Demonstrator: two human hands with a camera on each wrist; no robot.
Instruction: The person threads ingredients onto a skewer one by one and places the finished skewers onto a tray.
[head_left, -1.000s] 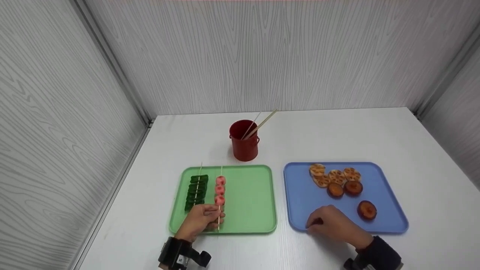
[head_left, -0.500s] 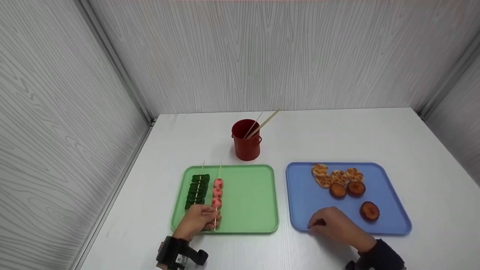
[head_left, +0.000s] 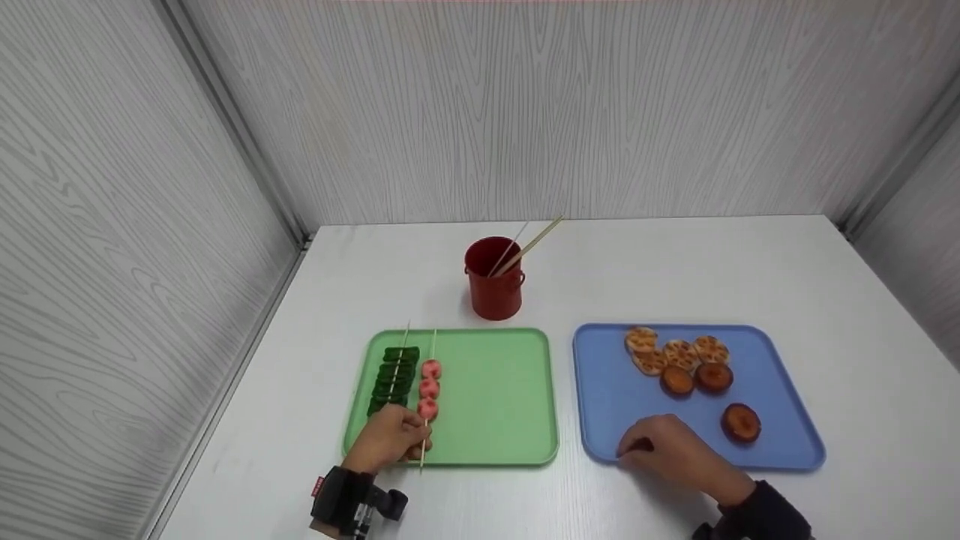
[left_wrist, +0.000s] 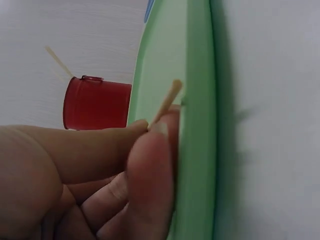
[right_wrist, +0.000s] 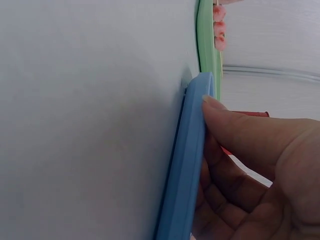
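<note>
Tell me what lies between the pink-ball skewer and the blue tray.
The head view shows nothing loose between the pink-ball skewer and the blue tray: just the green tray's bare floor, its rim, then bare white tabletop.

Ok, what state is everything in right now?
Green tray: partly filled
Pink skewer: assembled, in hand
Green skewer: assembled, on the green tray
Left hand: pinching the pink skewer
Blue tray: holding seven loose pieces
Right hand: at blue tray's rim, grip unclear
Red bucket: upright, sticks inside
</note>
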